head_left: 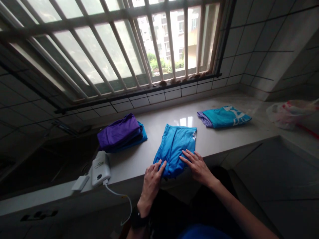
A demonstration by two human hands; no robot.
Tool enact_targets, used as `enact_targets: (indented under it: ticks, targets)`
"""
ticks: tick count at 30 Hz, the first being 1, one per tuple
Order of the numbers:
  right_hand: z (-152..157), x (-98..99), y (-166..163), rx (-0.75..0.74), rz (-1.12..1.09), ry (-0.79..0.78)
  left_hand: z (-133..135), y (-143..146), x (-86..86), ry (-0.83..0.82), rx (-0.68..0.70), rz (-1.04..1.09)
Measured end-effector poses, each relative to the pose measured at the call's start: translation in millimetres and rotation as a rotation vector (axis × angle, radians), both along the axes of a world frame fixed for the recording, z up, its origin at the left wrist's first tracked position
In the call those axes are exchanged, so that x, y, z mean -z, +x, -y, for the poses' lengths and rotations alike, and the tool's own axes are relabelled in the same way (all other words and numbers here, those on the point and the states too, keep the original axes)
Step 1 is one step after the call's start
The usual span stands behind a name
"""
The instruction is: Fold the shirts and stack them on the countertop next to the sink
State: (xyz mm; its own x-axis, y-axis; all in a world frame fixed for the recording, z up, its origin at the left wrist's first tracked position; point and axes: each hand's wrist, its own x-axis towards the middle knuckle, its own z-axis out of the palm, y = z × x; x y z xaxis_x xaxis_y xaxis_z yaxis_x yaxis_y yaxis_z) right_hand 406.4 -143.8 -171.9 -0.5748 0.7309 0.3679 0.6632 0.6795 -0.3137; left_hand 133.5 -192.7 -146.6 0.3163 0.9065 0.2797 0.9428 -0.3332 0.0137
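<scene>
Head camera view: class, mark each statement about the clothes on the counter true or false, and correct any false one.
1. The left hand and the right hand both rest on the blue garment. True.
2. The purple-topped stack lies to the right of the blue garment. False: the purple-topped stack lies to its left.
3. A white device with a cable sits near the front edge of the counter. True.
4. The plastic bag sits on the teal folded garment. False: the bag lies apart from it, farther right.
</scene>
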Motion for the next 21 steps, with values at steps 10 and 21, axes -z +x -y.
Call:
enact_targets:
  ticks: [10, 21]
  targets:
    - [-20, -24.6, -11, 0.073, -0.350, -0.027, -26, -21, -60.1, 0.067, -0.005, 0.339]
    - [-97, -31.1, -25, 0.676, -0.365, -0.157, -134, 32, -29.2, -0.140, -0.420, 0.335]
